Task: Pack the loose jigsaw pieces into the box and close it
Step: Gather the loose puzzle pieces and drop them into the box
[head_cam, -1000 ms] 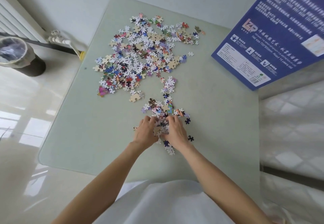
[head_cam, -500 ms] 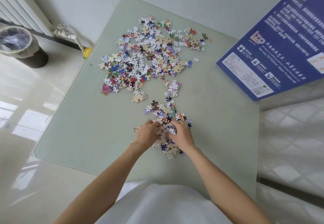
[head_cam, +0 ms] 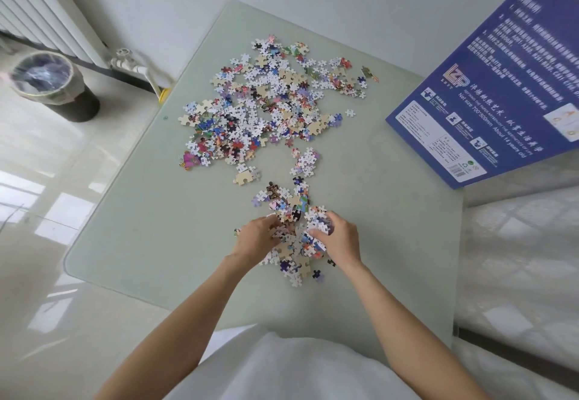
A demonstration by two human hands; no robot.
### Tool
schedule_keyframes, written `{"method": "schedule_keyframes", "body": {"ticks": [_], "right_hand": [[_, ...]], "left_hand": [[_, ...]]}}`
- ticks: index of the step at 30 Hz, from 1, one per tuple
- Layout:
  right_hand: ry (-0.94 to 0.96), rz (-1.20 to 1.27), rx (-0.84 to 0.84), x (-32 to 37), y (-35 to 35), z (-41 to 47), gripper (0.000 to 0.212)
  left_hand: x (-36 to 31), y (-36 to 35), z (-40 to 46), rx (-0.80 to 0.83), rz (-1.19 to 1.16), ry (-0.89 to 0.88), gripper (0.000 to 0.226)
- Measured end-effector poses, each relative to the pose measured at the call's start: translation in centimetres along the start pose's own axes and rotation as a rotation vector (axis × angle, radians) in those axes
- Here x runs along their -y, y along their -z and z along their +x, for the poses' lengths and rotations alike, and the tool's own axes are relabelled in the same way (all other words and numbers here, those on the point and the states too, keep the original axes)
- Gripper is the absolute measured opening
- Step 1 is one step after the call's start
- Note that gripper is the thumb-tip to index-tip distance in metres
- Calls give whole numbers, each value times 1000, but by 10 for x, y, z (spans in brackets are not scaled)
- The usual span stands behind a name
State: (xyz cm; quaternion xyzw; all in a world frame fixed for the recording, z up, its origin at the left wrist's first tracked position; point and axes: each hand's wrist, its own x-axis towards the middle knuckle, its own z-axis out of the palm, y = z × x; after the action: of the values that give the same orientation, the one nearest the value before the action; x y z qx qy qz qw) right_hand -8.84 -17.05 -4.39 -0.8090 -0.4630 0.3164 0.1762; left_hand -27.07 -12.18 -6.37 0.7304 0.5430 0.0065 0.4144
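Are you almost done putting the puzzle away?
Not nearly. Done: nothing looks packed. In hand: left hand and right hand scoop a small heap. Left: the big pile on the table, then the blue box.

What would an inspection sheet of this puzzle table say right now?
Surface: pale green glass table, mostly bare near its left edge.
Job's things: large spread of jigsaw pieces at the far side; small pile near the person; blue puzzle box at the table's right edge.
Clutter: nothing seen.
Hands: left hand and right hand curl round the small pile from both sides.
Cables: nothing seen.
Surroundings: lined waste bin, white radiator, glossy floor tiles.
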Motion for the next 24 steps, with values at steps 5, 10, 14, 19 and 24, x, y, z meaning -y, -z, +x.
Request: {"method": "schedule_keyframes", "body": {"ticks": [5,10,14,19,24], "right_hand": [[113,1,20,2,33,5,28],[200,94,-14,8,85,11,32],[289,212,-124,20,160,19,30],[440,194,-582,40,299,43,27],[509,142,-883,52,408,75,36]], "left_hand": [[-7,23,-3,-58,-46,38,28],[-40,50,2,-101,-24,-33,29],[-104,80,32,-149,-29,-223,24],[-220,126,95,-219,-61,-507,19],[-353,167,139,-288,-10,-853,16]]}}
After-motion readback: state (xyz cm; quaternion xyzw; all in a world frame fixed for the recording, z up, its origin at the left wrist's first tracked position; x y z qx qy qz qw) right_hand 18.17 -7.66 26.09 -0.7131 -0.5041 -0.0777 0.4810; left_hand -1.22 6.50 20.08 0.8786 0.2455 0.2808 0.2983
